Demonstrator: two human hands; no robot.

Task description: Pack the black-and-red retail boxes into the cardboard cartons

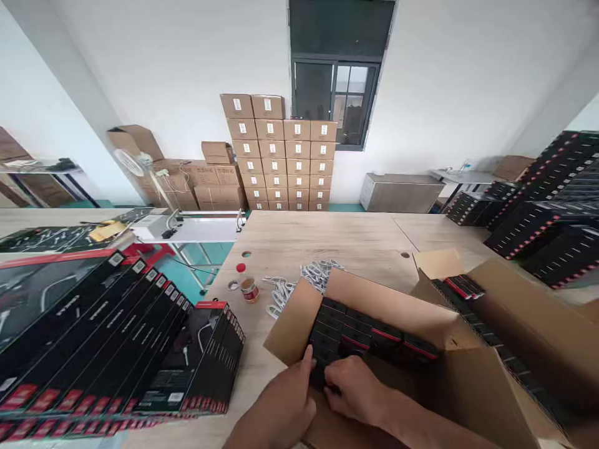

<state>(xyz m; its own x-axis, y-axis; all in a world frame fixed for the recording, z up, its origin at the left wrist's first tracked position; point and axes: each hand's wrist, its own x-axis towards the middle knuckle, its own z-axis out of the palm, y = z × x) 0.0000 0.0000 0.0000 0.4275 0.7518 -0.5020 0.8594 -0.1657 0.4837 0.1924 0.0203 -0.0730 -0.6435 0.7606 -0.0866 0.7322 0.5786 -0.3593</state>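
Observation:
An open cardboard box (388, 290) stands on the wooden table, its flaps spread. Small black boxes (327, 321), some with red edges, are packed in rows along its far and left sides. My left hand (290, 393) is at the box's near left, thumb and fingers touching the black boxes. To its right, my right hand (353, 386) reaches into the box with fingers curled against the black boxes. Whatever either hand grips is hidden by the fingers.
Stacked black-and-red packages (103, 330) fill the left. A jar (249, 290) and white cables (318, 274) lie beyond the box. A second carton (528, 312) with black boxes adjoins on the right. Tall black stacks (538, 218) stand farther right.

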